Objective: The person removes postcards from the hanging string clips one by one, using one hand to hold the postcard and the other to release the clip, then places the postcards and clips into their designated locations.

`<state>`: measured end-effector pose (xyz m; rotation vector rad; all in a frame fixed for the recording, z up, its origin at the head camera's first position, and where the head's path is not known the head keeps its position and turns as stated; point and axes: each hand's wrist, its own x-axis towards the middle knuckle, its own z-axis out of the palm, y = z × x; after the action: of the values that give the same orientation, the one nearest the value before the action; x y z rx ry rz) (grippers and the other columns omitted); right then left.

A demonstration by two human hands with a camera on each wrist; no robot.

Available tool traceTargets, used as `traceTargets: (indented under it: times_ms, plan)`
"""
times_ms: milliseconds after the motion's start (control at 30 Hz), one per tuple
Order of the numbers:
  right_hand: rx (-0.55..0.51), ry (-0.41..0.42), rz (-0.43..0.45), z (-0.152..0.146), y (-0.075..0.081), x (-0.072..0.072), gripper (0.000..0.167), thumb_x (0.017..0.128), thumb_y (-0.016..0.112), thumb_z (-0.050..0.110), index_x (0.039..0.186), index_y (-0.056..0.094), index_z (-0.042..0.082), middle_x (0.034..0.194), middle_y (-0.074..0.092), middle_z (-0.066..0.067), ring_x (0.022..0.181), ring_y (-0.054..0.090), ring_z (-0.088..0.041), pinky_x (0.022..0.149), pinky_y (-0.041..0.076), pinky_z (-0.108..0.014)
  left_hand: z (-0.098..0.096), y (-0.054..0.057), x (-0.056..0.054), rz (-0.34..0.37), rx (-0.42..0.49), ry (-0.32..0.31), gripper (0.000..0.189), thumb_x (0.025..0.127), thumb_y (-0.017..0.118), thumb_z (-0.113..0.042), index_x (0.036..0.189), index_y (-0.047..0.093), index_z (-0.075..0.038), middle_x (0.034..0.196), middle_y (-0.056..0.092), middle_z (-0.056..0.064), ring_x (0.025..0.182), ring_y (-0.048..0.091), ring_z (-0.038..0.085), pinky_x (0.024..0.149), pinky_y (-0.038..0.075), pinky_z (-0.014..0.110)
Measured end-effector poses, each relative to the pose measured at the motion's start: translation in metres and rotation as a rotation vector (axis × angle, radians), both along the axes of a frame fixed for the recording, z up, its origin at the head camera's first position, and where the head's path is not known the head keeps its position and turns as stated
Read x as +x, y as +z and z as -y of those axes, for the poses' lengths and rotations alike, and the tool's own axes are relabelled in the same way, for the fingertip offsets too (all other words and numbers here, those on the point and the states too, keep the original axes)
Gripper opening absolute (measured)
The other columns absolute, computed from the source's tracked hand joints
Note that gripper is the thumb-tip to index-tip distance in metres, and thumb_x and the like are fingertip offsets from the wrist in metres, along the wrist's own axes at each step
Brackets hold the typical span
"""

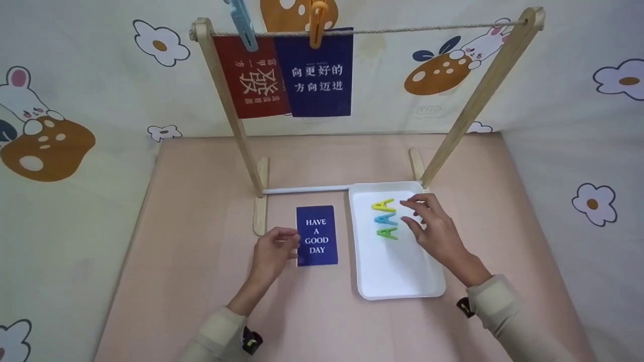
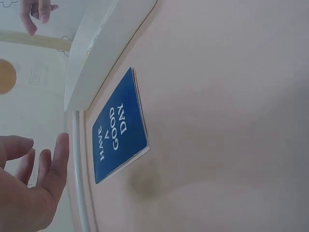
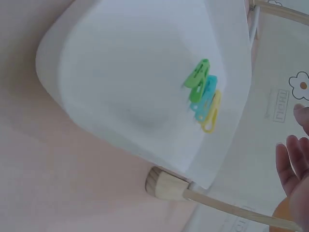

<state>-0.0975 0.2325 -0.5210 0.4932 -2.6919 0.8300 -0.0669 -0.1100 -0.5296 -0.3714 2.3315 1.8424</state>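
A dark blue card printed HAVE A GOOD DAY lies flat on the pink surface; its edge looks layered in the left wrist view. My left hand hovers at the card's left edge, fingers loosely bent, and the left wrist view shows it apart from the card. Inside the white tray lie three clothespins in a column: yellow, blue and green. Over the tray's right side, my right hand has thumb and fingers spread apart beside the clothespins, holding nothing.
Behind stands a wooden frame with a rope across its top. A red card and a blue card hang there, with a blue clothespin and an orange one. A white rod joins the frame's feet.
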Motion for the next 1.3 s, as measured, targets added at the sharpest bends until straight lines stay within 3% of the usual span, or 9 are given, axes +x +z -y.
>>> traceTargets:
  times_ms: [200,300,500,700,800,900,967,1067,1300]
  plan:
    - [0.032,0.101,-0.204,-0.011,0.025,-0.01,0.04,0.076,0.083,-0.004,0.114,0.071,0.002,0.112,0.06,-0.014,0.089,0.067,-0.02,0.065,0.06,-0.025,0.002,0.019,-0.009,-0.07,-0.088,-0.049,0.031,0.095,0.067,-0.008,0.123,0.062,0.005,0.112,0.068,0.023,0.102,0.071,0.034,0.08,0.065,0.033]
    - [0.043,0.099,-0.242,-0.014,0.043,-0.015,0.037,0.078,0.082,-0.003,0.113,0.071,0.002,0.111,0.061,-0.015,0.092,0.068,-0.02,0.07,0.061,-0.023,0.001,0.029,-0.014,-0.093,-0.118,-0.055,0.042,0.095,0.068,-0.011,0.133,0.055,0.001,0.122,0.063,0.023,0.111,0.068,0.036,0.091,0.062,0.04]
    - [0.016,0.11,-0.3,-0.014,0.076,-0.026,0.034,0.081,0.079,-0.003,0.114,0.071,0.001,0.111,0.061,-0.015,0.094,0.067,-0.023,0.085,0.051,-0.004,0.0,0.052,-0.025,-0.118,-0.095,-0.116,0.055,0.095,0.068,-0.014,0.143,0.045,-0.003,0.137,0.053,0.022,0.126,0.059,0.038,0.105,0.054,0.048]
    - [0.034,0.168,-0.384,-0.006,0.103,-0.038,0.043,0.077,0.082,-0.006,0.117,0.071,0.001,0.114,0.063,-0.017,0.096,0.068,-0.027,0.082,0.06,-0.028,0.003,0.072,-0.036,-0.172,-0.093,-0.135,0.058,0.094,0.069,-0.009,0.144,0.043,-0.002,0.136,0.054,0.021,0.126,0.059,0.037,0.105,0.055,0.046]
    - [0.026,0.193,-0.39,-0.002,0.117,-0.044,0.043,0.078,0.082,-0.004,0.12,0.069,0.001,0.118,0.063,-0.018,0.094,0.067,-0.027,0.084,0.056,-0.014,0.004,0.083,-0.04,-0.204,-0.091,-0.146,0.059,0.093,0.07,-0.008,0.145,0.042,-0.003,0.137,0.054,0.019,0.125,0.059,0.034,0.105,0.055,0.044]
    - [0.001,0.215,-0.392,0.003,0.132,-0.05,0.043,0.08,0.081,-0.002,0.121,0.068,0.0,0.12,0.063,-0.019,0.09,0.066,-0.026,0.085,0.044,0.001,0.004,0.093,-0.041,-0.221,-0.092,-0.175,0.061,0.094,0.07,-0.01,0.147,0.04,-0.004,0.138,0.052,0.017,0.127,0.059,0.031,0.105,0.055,0.042]
    - [-0.003,0.233,-0.4,0.008,0.143,-0.053,0.044,0.08,0.081,-0.001,0.122,0.068,0.0,0.122,0.062,-0.019,0.086,0.066,-0.025,0.085,0.039,0.003,0.003,0.098,-0.042,-0.225,-0.102,-0.197,0.062,0.095,0.069,-0.012,0.148,0.038,-0.005,0.14,0.051,0.015,0.129,0.058,0.03,0.107,0.054,0.041]
    - [0.009,0.26,-0.419,0.016,0.159,-0.057,0.046,0.082,0.081,0.001,0.125,0.066,0.001,0.125,0.06,-0.018,0.084,0.066,-0.025,0.081,0.046,-0.003,0.002,0.107,-0.044,-0.231,-0.116,-0.226,0.064,0.095,0.069,-0.013,0.149,0.036,-0.006,0.142,0.049,0.014,0.131,0.056,0.029,0.108,0.053,0.04]
    - [0.1,0.286,-0.535,0.029,0.195,-0.067,0.046,0.088,0.076,0.007,0.131,0.061,0.004,0.132,0.053,-0.018,0.096,0.064,-0.03,0.072,0.062,-0.041,0.002,0.13,-0.057,-0.309,-0.141,-0.248,0.065,0.096,0.068,-0.016,0.15,0.034,-0.007,0.145,0.045,0.014,0.135,0.052,0.03,0.11,0.051,0.043]
